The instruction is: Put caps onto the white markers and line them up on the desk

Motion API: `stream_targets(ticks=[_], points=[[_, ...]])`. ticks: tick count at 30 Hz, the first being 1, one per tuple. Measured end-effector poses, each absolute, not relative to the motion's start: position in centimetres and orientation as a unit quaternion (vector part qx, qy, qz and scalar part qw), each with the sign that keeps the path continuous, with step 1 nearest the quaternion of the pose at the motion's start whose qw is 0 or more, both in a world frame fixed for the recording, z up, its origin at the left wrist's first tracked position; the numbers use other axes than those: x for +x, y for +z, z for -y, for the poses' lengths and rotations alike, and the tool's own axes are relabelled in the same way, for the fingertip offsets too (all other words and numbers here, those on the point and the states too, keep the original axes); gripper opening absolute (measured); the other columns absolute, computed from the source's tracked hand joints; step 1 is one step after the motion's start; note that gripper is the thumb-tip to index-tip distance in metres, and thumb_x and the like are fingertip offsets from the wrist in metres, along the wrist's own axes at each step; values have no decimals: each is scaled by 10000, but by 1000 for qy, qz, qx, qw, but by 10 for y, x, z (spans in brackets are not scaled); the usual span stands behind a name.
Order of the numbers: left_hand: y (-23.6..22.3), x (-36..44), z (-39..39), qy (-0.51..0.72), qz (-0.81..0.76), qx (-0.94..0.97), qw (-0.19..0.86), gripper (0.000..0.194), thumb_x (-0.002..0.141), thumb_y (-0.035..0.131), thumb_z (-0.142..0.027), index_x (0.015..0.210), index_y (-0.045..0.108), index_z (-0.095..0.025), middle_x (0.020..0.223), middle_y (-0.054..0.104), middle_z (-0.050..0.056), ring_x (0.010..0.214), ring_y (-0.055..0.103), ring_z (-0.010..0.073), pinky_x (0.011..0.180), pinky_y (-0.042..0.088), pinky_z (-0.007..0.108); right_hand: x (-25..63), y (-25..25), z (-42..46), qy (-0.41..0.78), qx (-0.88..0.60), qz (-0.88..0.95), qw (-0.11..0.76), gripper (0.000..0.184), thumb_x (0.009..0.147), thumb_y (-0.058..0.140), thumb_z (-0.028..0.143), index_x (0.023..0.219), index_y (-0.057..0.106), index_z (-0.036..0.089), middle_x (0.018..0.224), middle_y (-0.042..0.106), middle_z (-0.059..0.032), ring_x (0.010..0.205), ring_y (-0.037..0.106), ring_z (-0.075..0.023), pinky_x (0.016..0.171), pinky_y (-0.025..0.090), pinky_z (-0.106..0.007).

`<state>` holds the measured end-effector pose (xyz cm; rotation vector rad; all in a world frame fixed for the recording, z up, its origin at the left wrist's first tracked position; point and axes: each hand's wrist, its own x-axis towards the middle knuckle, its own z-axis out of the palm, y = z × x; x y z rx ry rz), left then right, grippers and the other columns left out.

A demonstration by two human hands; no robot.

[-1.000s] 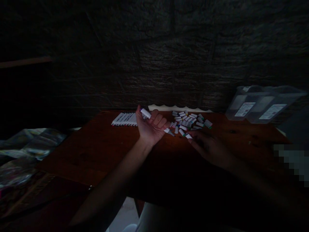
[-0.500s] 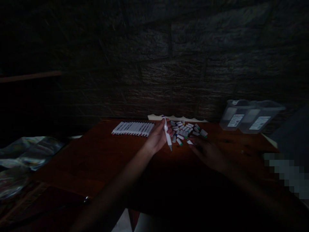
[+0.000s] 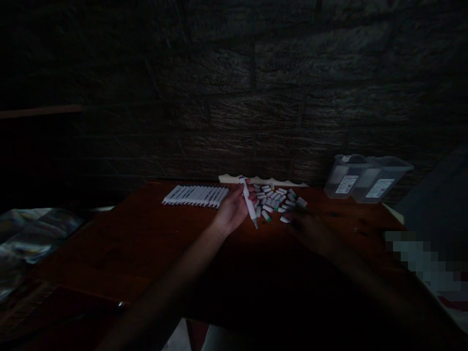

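My left hand (image 3: pixel 234 209) is closed around a white marker (image 3: pixel 249 202), its uncapped tip slanting down toward me. Low over the table, my right hand (image 3: pixel 310 229) has a white marker cap (image 3: pixel 285 220) at its fingertips; deep shadow covers most of those fingers. Just beyond the hands lies a loose pile of marker caps (image 3: pixel 272 201), white with coloured ends, several of them green. To the left of my left hand, a neat row of white markers (image 3: pixel 195 195) rests side by side on the table.
Two clear plastic containers (image 3: pixel 341 183) with labels stand at the right rear of the wooden table (image 3: pixel 139 243). A pale wavy-edged strip (image 3: pixel 263 181) runs along the dark brick wall (image 3: pixel 234 107). Crumpled clear plastic (image 3: pixel 40 234) lies at the left.
The view has shifted slightly, so the table's contents sit a little further left. My left hand still holds the marker, and my right hand is still at the cap.
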<state>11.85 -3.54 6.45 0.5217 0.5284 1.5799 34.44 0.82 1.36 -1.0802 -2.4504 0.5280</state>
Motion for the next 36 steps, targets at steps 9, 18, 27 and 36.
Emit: stream_targets(ticks=[9,18,27,36], points=[[64,115,33,738,-269,193,588,138,894,520,-58,921,637,-127,1008,722,94,901,701,162,943,525,321,330,27,14,375,-289,835,281,241,902,567,348,1087,695,261,1097,730,-15,978,681,-198,891,526,-356],[64,119,34,742,-249,185,594,202,897,527,-53,1058,620,-132,1182,684,133,1132,646,209,1043,482,347,332,35,15,424,-324,782,321,265,841,637,371,1051,719,231,1087,737,-41,1011,672,-227,938,515,-414],[74,113,37,744,-240,168,601,214,972,439,-129,1039,642,-124,1014,726,92,886,714,143,792,583,234,338,43,19,533,-323,723,298,368,772,694,452,1045,709,206,1005,736,-56,807,686,-182,727,583,-336],[84,114,52,696,-189,104,685,310,1012,370,-218,1181,627,-184,962,717,45,684,686,81,588,542,139,334,45,44,487,-334,768,249,316,769,722,468,1035,724,297,1036,745,-15,920,702,-216,800,587,-309]])
